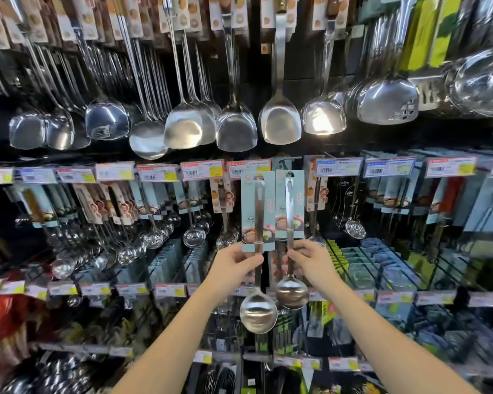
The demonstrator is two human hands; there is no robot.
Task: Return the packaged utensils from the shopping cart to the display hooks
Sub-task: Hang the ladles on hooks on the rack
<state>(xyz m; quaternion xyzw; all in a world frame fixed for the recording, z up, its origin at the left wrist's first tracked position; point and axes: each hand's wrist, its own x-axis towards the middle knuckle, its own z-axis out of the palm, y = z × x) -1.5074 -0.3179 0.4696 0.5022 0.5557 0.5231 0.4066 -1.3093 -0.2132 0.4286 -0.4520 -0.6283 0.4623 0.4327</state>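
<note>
a crowded utensil wall (154, 81); left hand (234, 265) pinches one carded ladle (258, 280), right hand (310, 260) pinches another ladle (291, 251), both raised upright toward the display hook (282, 163), likely for hanging.

Two upright carded steel ladles (258, 251)

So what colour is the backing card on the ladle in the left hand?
Light blue-teal backing card, with a food picture near its bottom; clearest in the head view.
</note>
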